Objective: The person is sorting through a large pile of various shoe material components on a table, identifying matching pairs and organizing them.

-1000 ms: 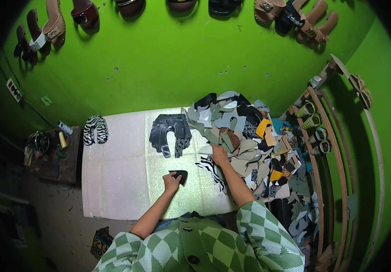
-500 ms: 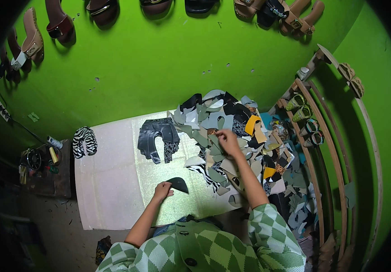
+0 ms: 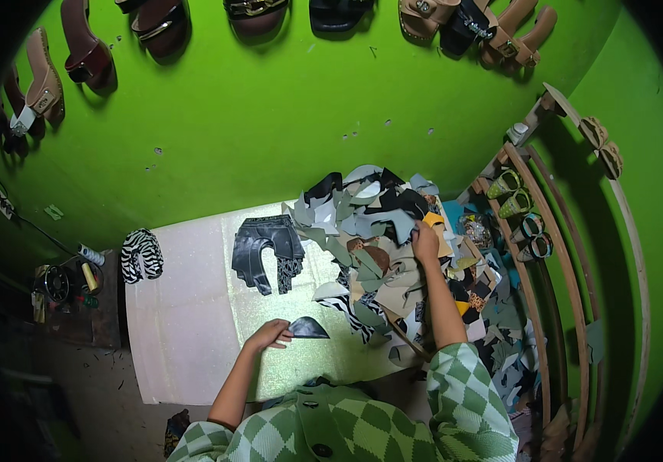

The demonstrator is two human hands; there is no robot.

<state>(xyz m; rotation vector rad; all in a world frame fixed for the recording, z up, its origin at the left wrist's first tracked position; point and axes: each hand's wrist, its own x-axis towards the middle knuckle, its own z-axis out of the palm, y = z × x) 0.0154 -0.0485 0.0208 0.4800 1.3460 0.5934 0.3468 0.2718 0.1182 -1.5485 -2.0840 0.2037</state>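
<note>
My left hand (image 3: 270, 335) pinches the left end of a dark half-moon piece of sheet material (image 3: 310, 329), held over the table's front part. My right hand (image 3: 425, 243) reaches into a heap of cut scraps (image 3: 381, 266) on the table's right side. Its fingers are closed at the edge of a grey scrap (image 3: 399, 223), beside a yellow one (image 3: 433, 219); the fingertips are partly hidden. Behind my left hand lies a stack of dark grey, curved cut pieces (image 3: 253, 245). At the table's far left stands a zebra-print bundle (image 3: 142, 255).
The pale table (image 3: 181, 308) meets a green wall (image 3: 270, 115) hung with sandals (image 3: 166, 31). A wooden rack (image 3: 558, 285) holding sandals stands at right, with more scraps (image 3: 504, 346) beside it. A small side table (image 3: 89, 312) carries spools and tools.
My right hand has moved right across the heap, and the grey scrap by its fingers has shifted. My left hand has lowered slightly, with the half-moon piece turned more level.
</note>
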